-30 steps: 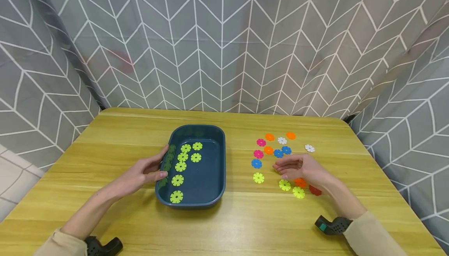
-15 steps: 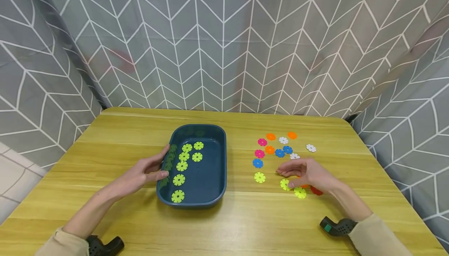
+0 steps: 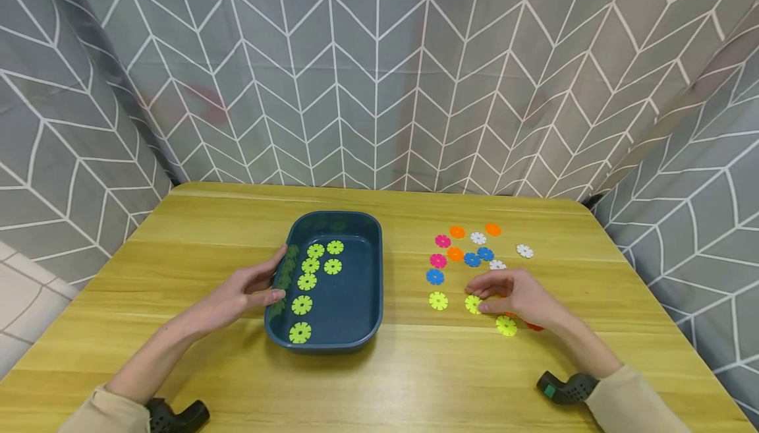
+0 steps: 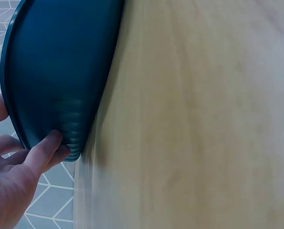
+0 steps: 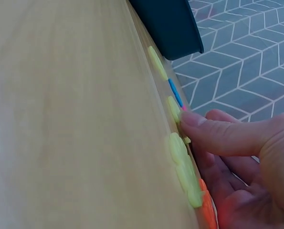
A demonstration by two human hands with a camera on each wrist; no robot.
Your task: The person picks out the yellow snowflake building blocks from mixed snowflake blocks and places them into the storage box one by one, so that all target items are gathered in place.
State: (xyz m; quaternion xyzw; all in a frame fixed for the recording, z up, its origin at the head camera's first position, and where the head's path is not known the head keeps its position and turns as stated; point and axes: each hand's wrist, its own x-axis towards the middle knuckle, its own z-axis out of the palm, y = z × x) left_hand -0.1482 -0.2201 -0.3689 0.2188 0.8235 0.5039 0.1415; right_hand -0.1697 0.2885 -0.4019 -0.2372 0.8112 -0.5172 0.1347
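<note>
My left hand (image 3: 237, 294) rests against the left side of a dark blue plastic tub (image 3: 356, 301), thumb and fingers spread along its rim and outer wall. In the left wrist view the thumb (image 4: 46, 150) lies on the ribbed outer wall. Several yellow-green notched discs (image 3: 302, 304) lie in the tub, mostly along its left side. To the right of the tub, my right hand (image 3: 522, 298) pinches a yellow notched disc (image 3: 472, 304) low over the table, its right edge covered by the thumb. Close below that hand lies another yellow disc (image 3: 506, 325).
Loose discs lie flat around the right hand: pink (image 3: 437, 261), blue (image 3: 435, 277), orange (image 3: 456, 232), white (image 3: 524, 251) and yellow (image 3: 438, 300). A red disc (image 3: 535, 327) is partly hidden under the wrist. A patterned grey curtain (image 3: 379, 77) hangs behind the wooden table (image 3: 415, 380).
The right hand has come down onto a yellow disc, and that disc has shifted slightly left and away from me. A white disc behind the hand has come into view. The left hand and tub stay put.
</note>
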